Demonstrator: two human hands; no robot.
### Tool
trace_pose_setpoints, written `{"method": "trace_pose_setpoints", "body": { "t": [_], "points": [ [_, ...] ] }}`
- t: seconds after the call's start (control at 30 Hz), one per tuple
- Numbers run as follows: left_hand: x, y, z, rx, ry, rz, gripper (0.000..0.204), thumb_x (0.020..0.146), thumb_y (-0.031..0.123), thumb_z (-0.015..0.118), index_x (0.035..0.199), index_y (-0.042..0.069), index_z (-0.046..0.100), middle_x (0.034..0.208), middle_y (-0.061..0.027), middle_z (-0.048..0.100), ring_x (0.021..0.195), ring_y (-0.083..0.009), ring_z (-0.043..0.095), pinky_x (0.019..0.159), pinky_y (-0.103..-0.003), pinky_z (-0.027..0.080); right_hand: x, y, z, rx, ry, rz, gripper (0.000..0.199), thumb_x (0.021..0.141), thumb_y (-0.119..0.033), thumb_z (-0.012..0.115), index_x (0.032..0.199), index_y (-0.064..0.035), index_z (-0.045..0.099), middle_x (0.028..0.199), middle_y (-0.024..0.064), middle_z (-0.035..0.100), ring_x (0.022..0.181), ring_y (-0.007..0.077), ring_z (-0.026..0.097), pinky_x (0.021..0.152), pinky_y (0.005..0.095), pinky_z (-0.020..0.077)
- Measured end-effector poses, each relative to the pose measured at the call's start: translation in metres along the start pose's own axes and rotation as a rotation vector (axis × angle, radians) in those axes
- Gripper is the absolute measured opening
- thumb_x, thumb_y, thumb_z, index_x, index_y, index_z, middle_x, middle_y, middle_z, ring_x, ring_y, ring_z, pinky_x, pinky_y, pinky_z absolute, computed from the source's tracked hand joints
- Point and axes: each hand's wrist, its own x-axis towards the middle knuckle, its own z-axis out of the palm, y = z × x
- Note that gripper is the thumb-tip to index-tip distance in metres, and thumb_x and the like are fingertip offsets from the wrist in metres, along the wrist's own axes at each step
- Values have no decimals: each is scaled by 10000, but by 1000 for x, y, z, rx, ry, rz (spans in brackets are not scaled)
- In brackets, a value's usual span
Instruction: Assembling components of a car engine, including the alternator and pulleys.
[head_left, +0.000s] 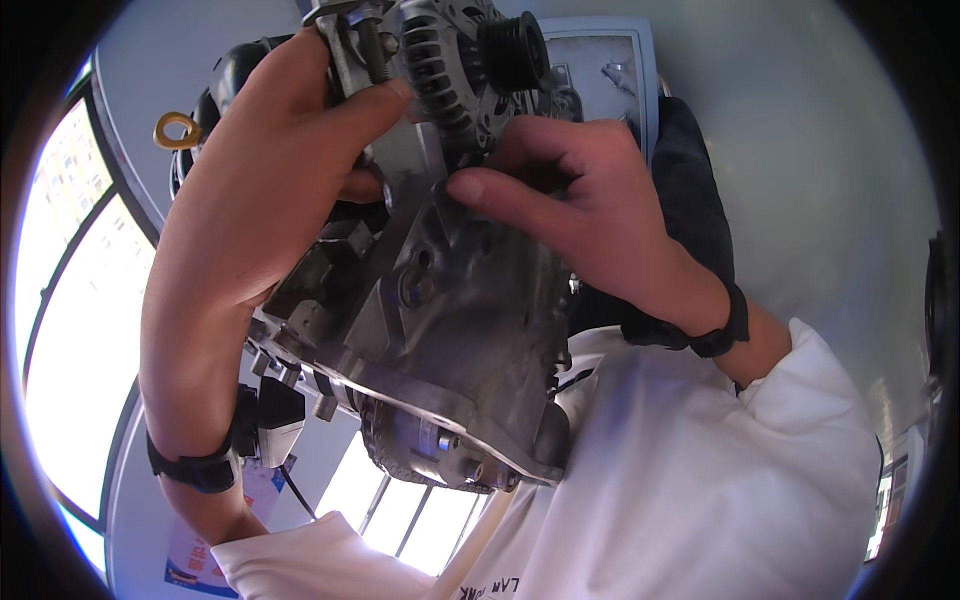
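A grey metal engine block fills the middle of the view. At its top sits an alternator with a black ribbed pulley. My left hand is closed around the alternator's left side by a metal bracket; its thumb lies on the front and its other fingers are mostly hidden behind. Just below the alternator, my right hand is closed, thumb and forefinger nearly together against the block's upper edge. Whatever lies between those fingertips is hidden.
A toothed round part sits beneath the block's lower flange. To the left a yellow ring handle sticks out. Behind the alternator is a pale tray with small metal parts. Both wrists wear black straps; windows stand at the left.
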Motion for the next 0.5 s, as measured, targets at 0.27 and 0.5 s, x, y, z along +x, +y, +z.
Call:
{"method": "trace_pose_setpoints", "body": {
  "t": [0.27, 0.5],
  "points": [
    [1, 5, -2, 46, -33, -6, 356, 930, 144, 599, 1252, 1, 544, 1021, -93, 658, 799, -147, 652, 586, -245, 537, -16, 3, -16, -55, 188, -345, 205, 747, -40, 816, 883, 26, 677, 722, 78, 661, 585, 123, 609, 530, 236, 451],
    [0, 17, 16, 178, 152, -220, 404, 928, 153, 540, 1289, -20, 484, 1069, -178, 678, 901, -224, 704, 616, -252, 574, -38, 48, -29, 321, 167, -244, 273, 687, 52, 822, 920, 34, 681, 781, 114, 680, 624, 162, 652, 562, 252, 523]
  ]
}}
